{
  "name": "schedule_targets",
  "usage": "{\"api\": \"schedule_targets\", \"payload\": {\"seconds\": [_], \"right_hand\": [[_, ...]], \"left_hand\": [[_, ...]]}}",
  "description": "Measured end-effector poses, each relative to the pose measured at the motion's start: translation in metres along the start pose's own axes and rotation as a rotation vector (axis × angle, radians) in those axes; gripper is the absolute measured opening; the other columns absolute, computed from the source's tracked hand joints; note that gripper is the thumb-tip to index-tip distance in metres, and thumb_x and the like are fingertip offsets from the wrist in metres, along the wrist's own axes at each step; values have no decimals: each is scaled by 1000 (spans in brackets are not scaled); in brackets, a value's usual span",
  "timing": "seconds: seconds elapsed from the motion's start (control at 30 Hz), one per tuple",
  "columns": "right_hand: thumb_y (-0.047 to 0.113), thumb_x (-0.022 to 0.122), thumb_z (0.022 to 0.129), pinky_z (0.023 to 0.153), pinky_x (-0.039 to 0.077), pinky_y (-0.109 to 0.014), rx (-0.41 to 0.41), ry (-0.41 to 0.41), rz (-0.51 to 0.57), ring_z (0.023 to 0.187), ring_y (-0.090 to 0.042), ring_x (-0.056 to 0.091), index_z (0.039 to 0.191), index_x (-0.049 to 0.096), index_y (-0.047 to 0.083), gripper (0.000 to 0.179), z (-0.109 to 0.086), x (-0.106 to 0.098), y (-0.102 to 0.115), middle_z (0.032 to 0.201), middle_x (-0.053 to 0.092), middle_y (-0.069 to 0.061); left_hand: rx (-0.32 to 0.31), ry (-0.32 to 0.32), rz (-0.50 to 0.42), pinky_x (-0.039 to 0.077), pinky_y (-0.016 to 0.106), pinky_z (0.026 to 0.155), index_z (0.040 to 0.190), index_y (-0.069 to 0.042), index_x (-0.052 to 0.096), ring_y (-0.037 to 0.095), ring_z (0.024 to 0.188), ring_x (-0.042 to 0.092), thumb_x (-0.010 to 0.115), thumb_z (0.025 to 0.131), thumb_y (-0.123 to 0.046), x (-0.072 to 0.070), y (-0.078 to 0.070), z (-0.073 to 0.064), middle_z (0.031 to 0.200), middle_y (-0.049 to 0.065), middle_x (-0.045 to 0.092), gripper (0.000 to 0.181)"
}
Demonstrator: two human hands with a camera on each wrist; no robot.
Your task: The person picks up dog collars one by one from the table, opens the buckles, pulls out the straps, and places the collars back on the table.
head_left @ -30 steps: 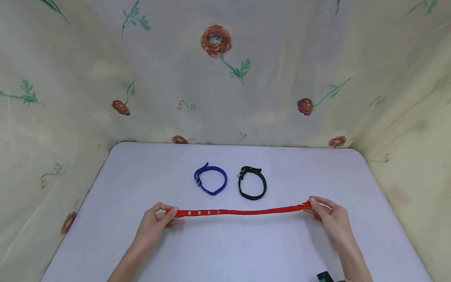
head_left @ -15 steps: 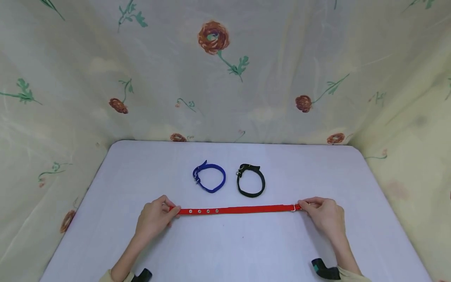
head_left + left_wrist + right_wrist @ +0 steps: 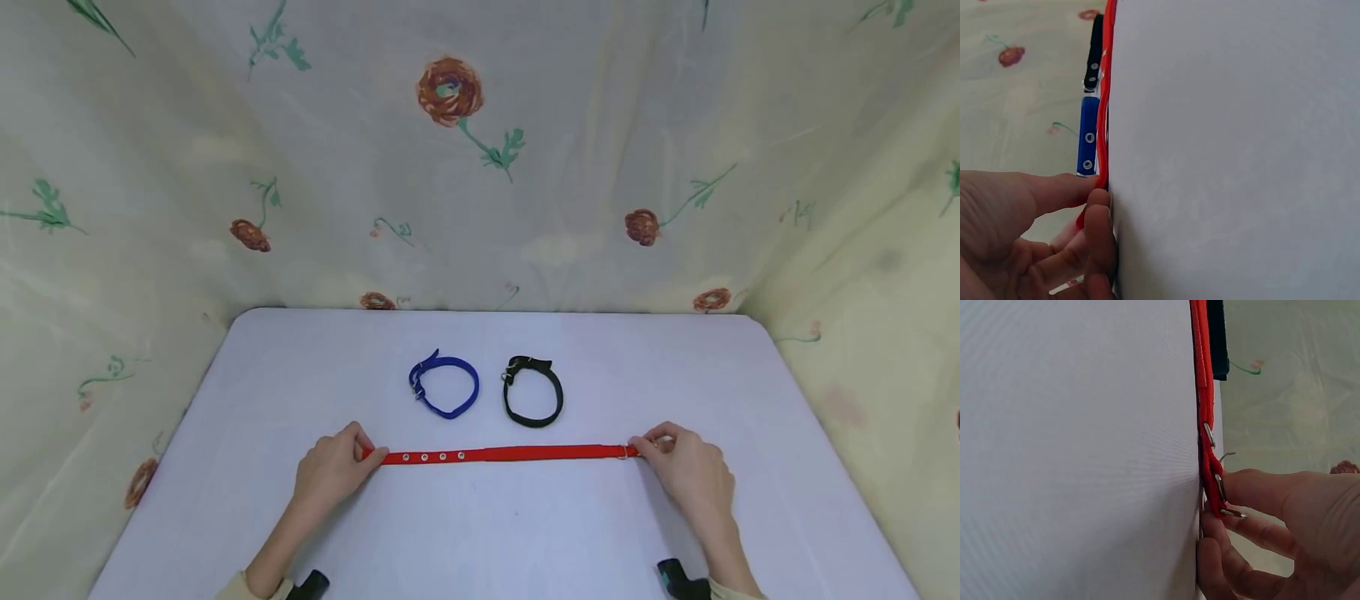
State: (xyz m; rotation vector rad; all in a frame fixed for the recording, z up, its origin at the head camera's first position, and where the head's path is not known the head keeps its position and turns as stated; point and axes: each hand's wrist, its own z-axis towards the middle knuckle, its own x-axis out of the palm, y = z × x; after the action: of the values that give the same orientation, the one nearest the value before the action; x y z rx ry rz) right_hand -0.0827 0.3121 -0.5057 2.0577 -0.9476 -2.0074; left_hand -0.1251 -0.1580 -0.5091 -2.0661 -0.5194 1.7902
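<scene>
A red collar point(image 3: 540, 452) with metal eyelets near its left end is stretched out straight, low over the white table. My left hand point(image 3: 330, 473) pinches its eyelet end between thumb and fingers, also visible in the left wrist view. The buckle end is pinched by my right hand point(image 3: 688, 477); in the right wrist view its metal buckle point(image 3: 1220, 487) and rings show by the thumb. Behind the red strap lie a blue collar point(image 3: 474, 385) and a black collar point(image 3: 559, 396), each fastened into a loop.
The white table point(image 3: 480, 542) has rounded far corners. A pale flowered cloth point(image 3: 555, 167) hangs behind it and along both sides. Dark wrist-worn devices show at the bottom edge, near both sleeves.
Both hands have drawn slightly toward each other and turned, and the red collar has gone from slightly sagging to straight and level. The blue and black collars have stayed in place.
</scene>
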Motion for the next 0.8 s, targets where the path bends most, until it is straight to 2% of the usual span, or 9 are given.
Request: {"api": "schedule_targets", "payload": {"seconds": [0.2, 0.3, 0.37, 0.63, 0.8], "right_hand": [[32, 76, 100, 49, 41, -30, -71, 1, -7, 71, -25, 56, 111, 76, 11, 24, -2, 6, -7, 102, 73, -23], [32, 77, 99, 50, 42, -30, -69, -19, -13, 82, -30, 58, 109, 76, 11, 24, -3, 9, -8, 111, 69, -29], [32, 77, 99, 51, 43, -29, -61, -24, -15, 87, -33, 59, 109, 76, 10, 24, -5, 10, -8, 115, 66, -31], [30, 70, 105, 57, 43, -32, -65, -2, -25, 92, -38, 60, 115, 70, 4, 28, -5, 10, -7, 124, 57, -33], [37, 66, 107, 61, 49, -35, -60, 13, -24, 96, -40, 60, 117, 68, 0, 38, -2, 4, -4, 120, 60, -32]], "left_hand": [[54, 0, 126, 32, 27, 52, 90, -13, 65, 15, 57, 45, 82, 96, -33, -1, 2, -1, 64, -1, 52, 27], [85, -13, 178, 34, 27, 51, 86, -14, 63, 17, 59, 46, 83, 94, -33, -2, 0, -1, 69, 3, 53, 29], [82, -16, 191, 35, 27, 52, 87, -13, 62, 17, 61, 47, 84, 94, -34, -2, -1, 0, 74, 4, 54, 31], [31, -28, 115, 36, 27, 54, 102, -10, 64, 18, 64, 49, 85, 92, -35, 2, -1, 1, 81, 5, 58, 34], [55, -123, 40, 42, 32, 62, 114, -10, 63, 23, 73, 54, 85, 92, -28, 10, -6, 2, 95, 12, 63, 37]]}}
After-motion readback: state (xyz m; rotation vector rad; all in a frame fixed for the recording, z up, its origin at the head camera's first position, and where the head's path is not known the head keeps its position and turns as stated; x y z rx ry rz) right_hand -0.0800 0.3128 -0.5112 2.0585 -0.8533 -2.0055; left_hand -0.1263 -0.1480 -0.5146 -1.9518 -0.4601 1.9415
